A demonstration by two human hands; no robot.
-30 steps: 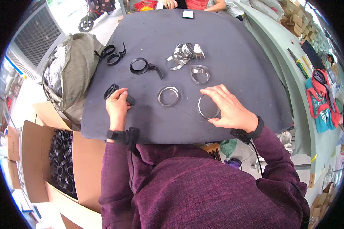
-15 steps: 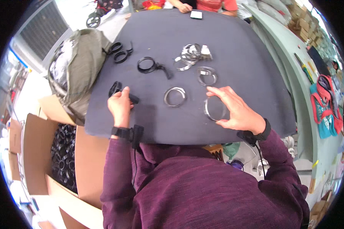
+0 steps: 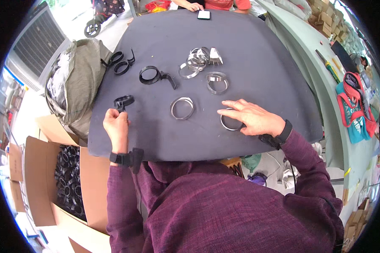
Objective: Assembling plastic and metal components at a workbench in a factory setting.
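- Black ring (image 3: pixel 121 102): at the near left of the counter (image 3: pixel 164 139), probably light and stiff; best held by its stem.
- Left hand (image 3: pixel 115 123): pinching that stem.
- Metal ring (image 3: pixel 223 124): likely springy, slick; best taken by its rim.
- Right hand (image 3: pixel 257 120): over it, fingers extended; cannot tell whether gripping.

At the left there is 1 grey-green sack (image 3: pixel 85 74), and behind it 1 large grilled machine (image 3: pixel 39 40). On the pale green surface (image 3: pixel 309 42) at right lies 1 teal and red bag (image 3: pixel 354 110); beyond, brown cartons (image 3: pixel 325 20) are piled.
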